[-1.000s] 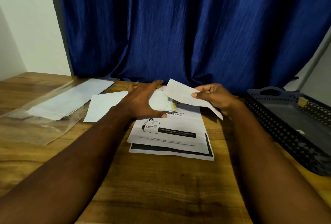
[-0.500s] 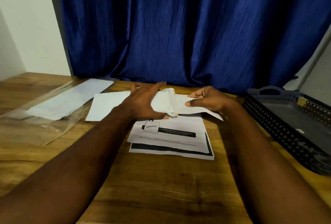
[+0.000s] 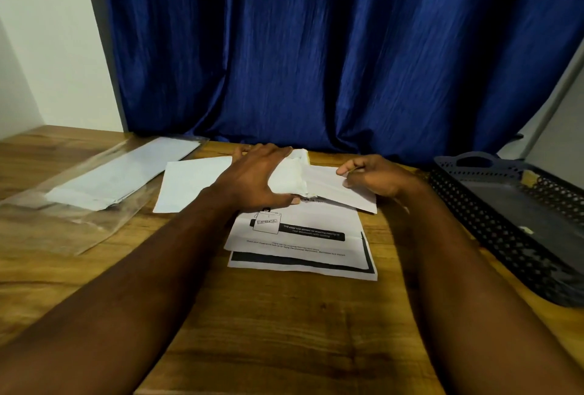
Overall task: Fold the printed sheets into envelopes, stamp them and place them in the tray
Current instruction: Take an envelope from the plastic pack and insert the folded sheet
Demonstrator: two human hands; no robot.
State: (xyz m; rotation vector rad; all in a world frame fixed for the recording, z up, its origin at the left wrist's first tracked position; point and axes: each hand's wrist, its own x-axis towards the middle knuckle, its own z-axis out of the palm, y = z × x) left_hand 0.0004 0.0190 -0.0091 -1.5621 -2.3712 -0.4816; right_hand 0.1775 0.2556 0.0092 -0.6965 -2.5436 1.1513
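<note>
Two printed sheets (image 3: pixel 303 236) lie stacked in the middle of the wooden table, black bars and text on them. Just beyond them my right hand (image 3: pixel 376 178) pinches the right end of a white envelope (image 3: pixel 328 187) that lies low over the sheets' far edge. My left hand (image 3: pixel 256 179) rests on a folded white paper (image 3: pixel 289 178) at the envelope's left end, fingers spread, thumb at its near edge. Another white envelope (image 3: pixel 189 183) lies flat to the left, partly under my left wrist.
A clear plastic sleeve (image 3: pixel 79 205) holding several white envelopes (image 3: pixel 126 170) lies at the far left. A dark perforated tray (image 3: pixel 505 221) stands at the right edge of the table. A blue curtain hangs behind the table.
My right hand has lowered the envelope from a raised tilt down onto the sheets and toward the folded paper under my left hand. My left hand has barely moved.
</note>
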